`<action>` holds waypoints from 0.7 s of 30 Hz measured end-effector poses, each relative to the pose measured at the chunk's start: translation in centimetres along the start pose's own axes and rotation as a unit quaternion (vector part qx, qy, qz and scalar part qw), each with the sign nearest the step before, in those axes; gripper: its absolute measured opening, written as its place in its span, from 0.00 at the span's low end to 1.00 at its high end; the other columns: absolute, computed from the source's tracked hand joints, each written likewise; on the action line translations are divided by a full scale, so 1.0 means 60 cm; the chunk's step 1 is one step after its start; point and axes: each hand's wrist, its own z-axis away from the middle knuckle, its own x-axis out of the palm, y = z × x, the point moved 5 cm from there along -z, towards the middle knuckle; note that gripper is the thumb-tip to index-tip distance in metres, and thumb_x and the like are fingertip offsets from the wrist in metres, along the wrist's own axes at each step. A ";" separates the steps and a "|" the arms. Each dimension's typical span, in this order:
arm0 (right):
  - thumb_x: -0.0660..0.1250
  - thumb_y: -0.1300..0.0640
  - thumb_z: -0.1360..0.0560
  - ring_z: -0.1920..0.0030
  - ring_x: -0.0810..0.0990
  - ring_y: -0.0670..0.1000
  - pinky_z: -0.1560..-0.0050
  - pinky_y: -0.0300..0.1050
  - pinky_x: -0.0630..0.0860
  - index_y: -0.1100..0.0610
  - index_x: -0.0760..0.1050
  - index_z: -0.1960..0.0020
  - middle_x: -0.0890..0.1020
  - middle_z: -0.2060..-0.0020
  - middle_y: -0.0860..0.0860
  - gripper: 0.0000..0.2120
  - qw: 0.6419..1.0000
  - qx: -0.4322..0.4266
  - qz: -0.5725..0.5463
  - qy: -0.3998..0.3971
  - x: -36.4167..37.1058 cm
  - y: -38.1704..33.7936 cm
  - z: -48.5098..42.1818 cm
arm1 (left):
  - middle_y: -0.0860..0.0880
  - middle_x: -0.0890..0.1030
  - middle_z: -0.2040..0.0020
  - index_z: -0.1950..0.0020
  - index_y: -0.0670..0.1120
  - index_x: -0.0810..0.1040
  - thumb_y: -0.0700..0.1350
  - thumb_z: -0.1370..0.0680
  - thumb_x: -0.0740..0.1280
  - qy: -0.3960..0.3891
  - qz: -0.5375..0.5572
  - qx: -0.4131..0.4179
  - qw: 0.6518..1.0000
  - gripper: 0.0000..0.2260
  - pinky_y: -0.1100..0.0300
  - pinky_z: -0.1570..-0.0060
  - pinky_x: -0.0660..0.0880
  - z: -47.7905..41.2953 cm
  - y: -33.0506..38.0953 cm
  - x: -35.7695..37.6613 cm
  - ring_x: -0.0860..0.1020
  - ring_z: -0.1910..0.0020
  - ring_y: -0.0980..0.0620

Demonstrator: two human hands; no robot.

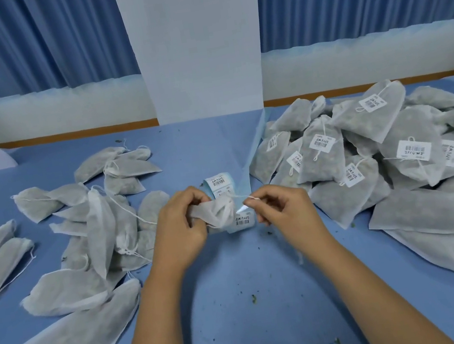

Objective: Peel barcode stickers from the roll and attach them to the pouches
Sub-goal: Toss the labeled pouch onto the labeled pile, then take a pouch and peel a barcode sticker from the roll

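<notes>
On the left of the blue worktop lies a heap of unlabelled grey-white fabric drawstring pouches, the stock yet to be done. At centre the left hand grips a crumpled grey-white pouch, its fingers curled round the bunched fabric and lifting it just above the worktop. Behind the hands sits the roll of white barcode stickers on pale blue backing, and a loose barcode sticker strip shows just below the held pouch. The right hand has thumb and forefinger pinched together on the thin white drawstring of that pouch, with the other fingers loosely curled. To the right rises the heap of labelled pouches.

The step in hand looks like readying one pouch for its label, or fixing a sticker near its cord. The next move likely calls for flattening a patch of the soft fabric, pressing the sticker down squarely without creases, then passing the pouch to the right heap.

Whether the right fingers also hold a sticker corner is unclear, as a small shiny flap sits just beneath them. The pouch hides how the strip joins the roll, and the printing is too small to read. Pouches at both side edges are cut off.
</notes>
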 end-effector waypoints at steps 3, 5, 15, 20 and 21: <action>0.64 0.62 0.23 0.74 0.68 0.42 0.68 0.33 0.67 0.55 0.80 0.60 0.72 0.77 0.43 0.09 1.000 -0.006 0.025 -0.017 0.001 0.000 0.003 | 0.53 0.82 0.55 0.50 0.47 0.77 0.32 0.30 0.59 0.018 -0.078 -0.053 0.995 0.15 0.64 0.55 0.72 0.002 -0.014 -0.002 0.79 0.55 0.52; 0.61 0.62 0.21 0.75 0.67 0.42 0.68 0.33 0.66 0.57 0.80 0.59 0.71 0.78 0.43 0.11 0.999 -0.001 0.038 -0.039 0.010 0.001 0.005 | 0.56 0.83 0.50 0.46 0.47 0.79 0.40 0.25 0.61 0.005 -0.059 -0.029 0.998 0.11 0.70 0.48 0.70 0.004 0.001 0.009 0.79 0.49 0.58; 0.61 0.62 0.21 0.77 0.66 0.42 0.72 0.30 0.62 0.60 0.79 0.59 0.71 0.77 0.48 0.11 0.997 -0.024 0.077 0.011 -0.014 -0.009 0.001 | 0.58 0.75 0.75 0.66 0.57 0.80 0.41 0.25 0.71 -0.047 0.110 -0.060 0.991 0.13 0.72 0.70 0.65 0.008 0.026 0.050 0.70 0.75 0.62; 0.62 0.63 0.22 0.74 0.66 0.42 0.69 0.32 0.64 0.60 0.80 0.57 0.75 0.75 0.46 0.09 0.998 0.021 0.007 0.057 -0.044 -0.002 -0.007 | 0.50 0.82 0.71 0.66 0.50 0.85 0.45 0.29 0.72 -0.070 0.284 -0.137 0.946 0.06 0.67 0.78 0.62 0.013 0.027 0.041 0.64 0.80 0.56; 0.63 0.63 0.23 0.74 0.66 0.43 0.69 0.33 0.64 0.60 0.80 0.57 0.76 0.75 0.46 0.09 0.997 0.041 -0.018 0.068 -0.045 0.003 -0.008 | 0.49 0.84 0.68 0.65 0.49 0.86 0.46 0.31 0.72 -0.066 0.314 -0.125 0.939 0.05 0.66 0.77 0.64 0.014 0.035 0.038 0.64 0.80 0.57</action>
